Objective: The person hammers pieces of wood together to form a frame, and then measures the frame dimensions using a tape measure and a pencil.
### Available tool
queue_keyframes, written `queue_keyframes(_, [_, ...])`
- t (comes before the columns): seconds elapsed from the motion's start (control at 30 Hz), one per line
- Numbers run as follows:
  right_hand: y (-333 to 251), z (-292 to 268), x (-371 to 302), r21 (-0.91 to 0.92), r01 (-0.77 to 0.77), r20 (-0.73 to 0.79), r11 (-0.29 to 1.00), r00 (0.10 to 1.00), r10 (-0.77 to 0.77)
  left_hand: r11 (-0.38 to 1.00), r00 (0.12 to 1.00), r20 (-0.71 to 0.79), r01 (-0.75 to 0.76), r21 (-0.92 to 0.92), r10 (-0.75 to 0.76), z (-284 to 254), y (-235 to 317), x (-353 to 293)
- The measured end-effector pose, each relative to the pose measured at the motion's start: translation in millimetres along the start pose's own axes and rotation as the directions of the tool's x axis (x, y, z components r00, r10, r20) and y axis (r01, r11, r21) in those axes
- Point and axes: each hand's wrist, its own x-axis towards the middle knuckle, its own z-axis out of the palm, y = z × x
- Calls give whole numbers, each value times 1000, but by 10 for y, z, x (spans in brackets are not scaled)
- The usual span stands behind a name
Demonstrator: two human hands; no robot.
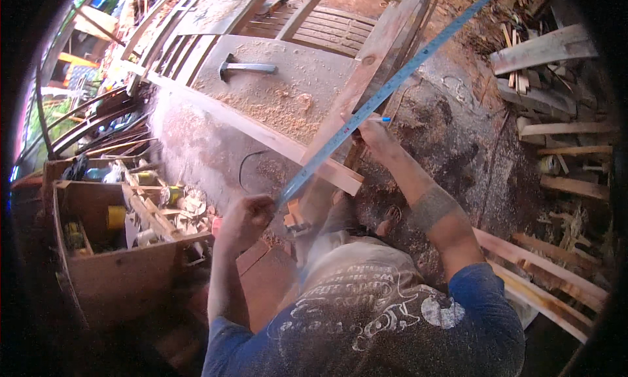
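Long, flat, pale-blue measuring strip, crossing above the pale squared timber beam, looks light, springy, best held by its edges; left grip clasps its near end, right grip pinches a blue-tipped pen

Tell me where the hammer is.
In the head view, the hammer lies high and left of centre, on the dusty panel, beyond the long pale plank.

Pale blue tape, white pen with a bright blue end.
Fine dark marks line the tape; the beam is pinkish brown, the plank creamy pink, the sawdust tan. The hammer pairs dark head with silvery-grey handle; the shirt has blue sleeves and white print on dark cloth; the box is brown.
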Motion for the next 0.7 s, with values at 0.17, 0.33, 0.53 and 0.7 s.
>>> queue_keyframes(0.17, [-6,65,-243,73,189,-70,979,980,-184,987,992,42,121,-108,-117,436,-87,-333])
queue_keyframes(0.33, [39,-551,-137,380,-81,-204,922,964,168,990,997,-68,25,-142,-35,673,-409,-493])
queue_keyframes(0.53, [-424,-2004,-326,436,122,-379,891,924,59,993,993,73,93,-76,-87,821,-652,-641])
queue_keyframes(0.7, [-1214,-2245,75,471,190,-543,861,832,113,980,984,98,162,-114,-151,773,-714,-822])
